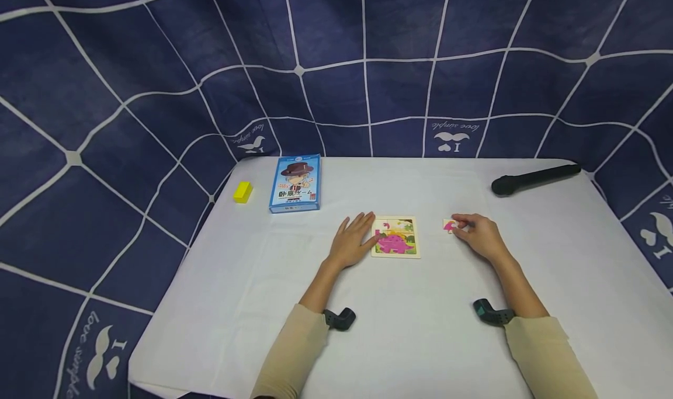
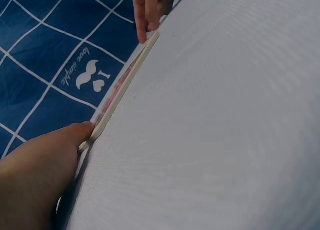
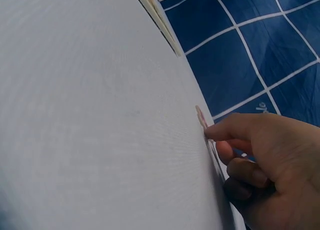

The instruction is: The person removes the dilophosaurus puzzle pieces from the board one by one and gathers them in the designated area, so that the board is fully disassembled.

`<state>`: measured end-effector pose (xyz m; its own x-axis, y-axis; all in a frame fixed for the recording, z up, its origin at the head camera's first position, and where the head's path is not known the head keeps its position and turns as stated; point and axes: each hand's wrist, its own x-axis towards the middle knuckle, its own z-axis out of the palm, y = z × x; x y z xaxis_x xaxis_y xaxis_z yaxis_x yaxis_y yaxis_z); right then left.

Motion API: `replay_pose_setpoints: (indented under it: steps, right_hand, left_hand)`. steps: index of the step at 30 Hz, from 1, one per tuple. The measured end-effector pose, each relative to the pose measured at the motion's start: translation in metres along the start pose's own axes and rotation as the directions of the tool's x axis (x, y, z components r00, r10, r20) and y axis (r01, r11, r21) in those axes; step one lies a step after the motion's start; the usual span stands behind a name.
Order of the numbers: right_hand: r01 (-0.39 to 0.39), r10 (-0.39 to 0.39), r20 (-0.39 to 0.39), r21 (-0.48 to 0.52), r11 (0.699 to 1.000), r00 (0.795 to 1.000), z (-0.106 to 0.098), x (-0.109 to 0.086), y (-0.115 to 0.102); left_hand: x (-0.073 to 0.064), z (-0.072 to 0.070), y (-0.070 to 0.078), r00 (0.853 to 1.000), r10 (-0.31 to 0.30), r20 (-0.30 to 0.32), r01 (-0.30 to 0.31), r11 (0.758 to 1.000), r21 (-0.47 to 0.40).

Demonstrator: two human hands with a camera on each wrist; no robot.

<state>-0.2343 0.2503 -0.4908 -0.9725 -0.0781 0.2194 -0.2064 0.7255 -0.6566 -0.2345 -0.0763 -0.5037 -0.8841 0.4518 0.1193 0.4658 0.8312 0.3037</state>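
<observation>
A square jigsaw puzzle (image 1: 395, 246) with a pink dinosaur picture and a pale wooden frame lies flat on the white table. My left hand (image 1: 351, 240) rests at its left side, fingers extended past the frame. In the left wrist view, the thumb (image 2: 80, 132) touches the frame's corner. To the right of the puzzle, my right hand (image 1: 479, 234) pinches a small puzzle piece (image 1: 448, 225) with pink on it between thumb and fingertips. The right wrist view shows this piece edge-on, low over the tabletop, with the other fingers curled beneath the hand.
A blue card game box (image 1: 296, 184) lies at the back left, with a yellow block (image 1: 243, 192) beside it. At the back right is a black microphone (image 1: 535, 180). A dark blue checked cloth (image 1: 336, 95) hangs behind the white table (image 1: 410, 329).
</observation>
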Motion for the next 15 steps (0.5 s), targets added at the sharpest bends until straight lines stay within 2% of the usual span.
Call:
replay_pose_setpoints:
  steps: [6,10,15]
  right_hand:
    - [0.025,-0.020,-0.056,0.076,0.997,0.998,0.013,0.003,-0.020]
    - [0.077,-0.075,-0.022,0.109,0.991,0.997,0.032,0.005,-0.044]
    - [0.139,-0.143,0.030,0.122,0.983,0.989,0.053,0.012,-0.061]
  left_hand:
    - [0.002,0.000,0.001,0.999,-0.028,0.014,0.029,0.999,-0.039]
    - [0.006,0.000,0.007,0.998,-0.062,0.015,0.063,0.996,-0.061]
    - [0.009,0.003,0.018,0.992,-0.123,-0.003,0.123,0.992,-0.030]
